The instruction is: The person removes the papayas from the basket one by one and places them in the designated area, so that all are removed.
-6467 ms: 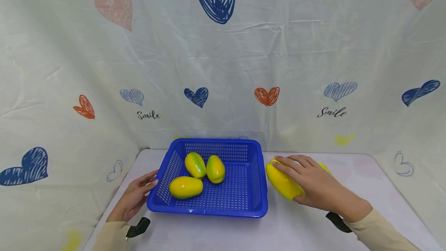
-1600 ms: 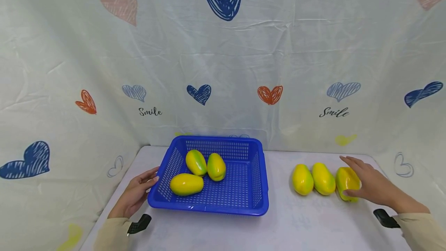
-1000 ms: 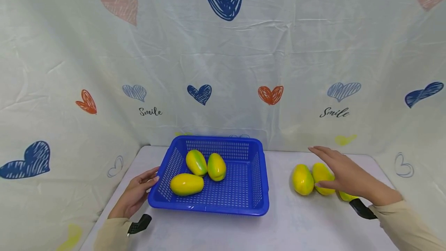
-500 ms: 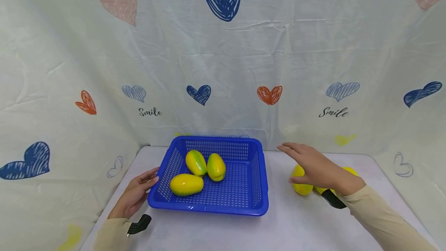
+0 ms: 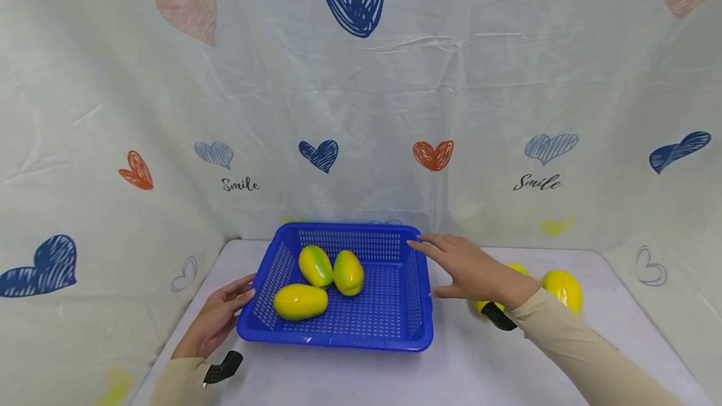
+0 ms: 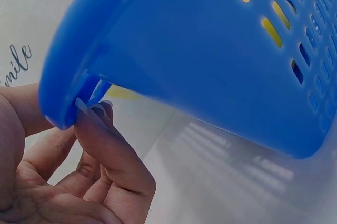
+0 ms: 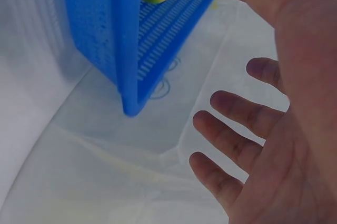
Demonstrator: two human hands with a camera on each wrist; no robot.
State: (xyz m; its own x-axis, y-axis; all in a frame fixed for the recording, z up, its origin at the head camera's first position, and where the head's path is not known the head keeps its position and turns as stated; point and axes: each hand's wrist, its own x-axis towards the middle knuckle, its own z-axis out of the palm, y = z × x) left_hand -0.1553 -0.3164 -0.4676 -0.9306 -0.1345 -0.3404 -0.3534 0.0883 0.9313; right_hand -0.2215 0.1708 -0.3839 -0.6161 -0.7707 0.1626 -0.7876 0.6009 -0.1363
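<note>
A blue plastic basket (image 5: 338, 341) with slotted walls sits on the white table and holds three yellow-green mangoes (image 5: 301, 302). My left hand (image 5: 214, 318) grips its left rim; in the left wrist view, the fingers (image 6: 113, 153) curl against the rim's underside. By the basket's right rim, my right hand (image 5: 470, 271) is spread with nothing in it. The right wrist view shows its fingers (image 7: 229, 140) apart from the basket wall (image 7: 126, 50). On the table to the right lie more mangoes: one (image 5: 564, 291) is in plain sight, others (image 5: 516, 268) are partly hidden behind my right hand and wrist.
A white curtain (image 5: 366, 99) printed with hearts and "Smile" hangs behind and beside the table (image 5: 350, 378). A dark device (image 5: 224, 368) is strapped at my left wrist, another (image 5: 499, 316) at my right.
Earlier my right hand held a mango beside the basket; three mangoes then lay in a row at the right. The emptied hand has moved left to the basket's right rim. My left hand stays.
</note>
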